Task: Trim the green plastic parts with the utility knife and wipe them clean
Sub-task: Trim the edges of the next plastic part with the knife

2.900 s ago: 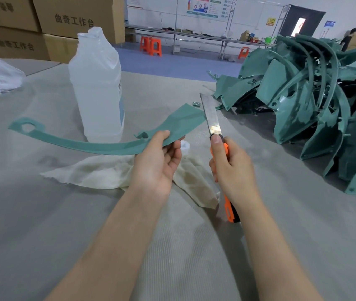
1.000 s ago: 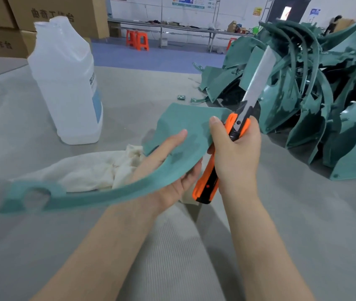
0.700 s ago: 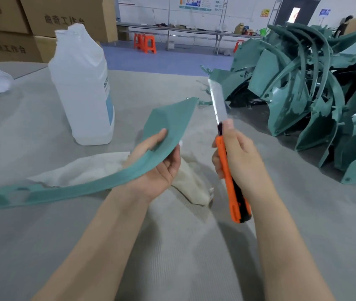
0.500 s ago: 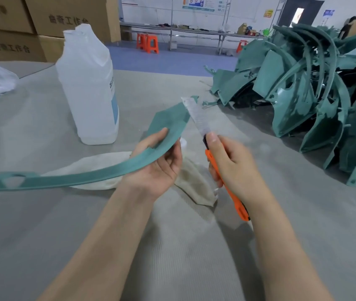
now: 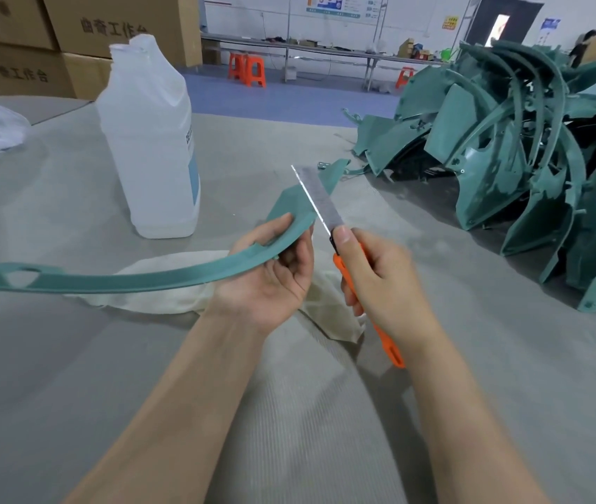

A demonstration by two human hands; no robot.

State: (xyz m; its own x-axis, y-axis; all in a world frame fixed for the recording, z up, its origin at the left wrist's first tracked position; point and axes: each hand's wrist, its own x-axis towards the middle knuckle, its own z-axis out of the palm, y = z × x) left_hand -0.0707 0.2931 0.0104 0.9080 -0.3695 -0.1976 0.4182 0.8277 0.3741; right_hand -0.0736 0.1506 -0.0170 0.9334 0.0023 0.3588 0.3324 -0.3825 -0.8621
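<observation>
I see the left hand (image 5: 271,281) gripping a long, curved green plastic part (image 5: 165,278) near its wide flat end, fingers (image 5: 298,254) curled beneath and thumb on top, above the ribbed grey surface (image 5: 71,358). Its thin end, with a triangular hole, reaches left. The right hand (image 5: 380,281) is clenched round the orange handle of the utility knife (image 5: 320,201), whose long steel blade crosses the part's wide end. A crumpled cream cloth (image 5: 165,301) lies below. A translucent white bottle (image 5: 151,147) stands behind, and a pile of green parts (image 5: 525,158) sits to the right.
</observation>
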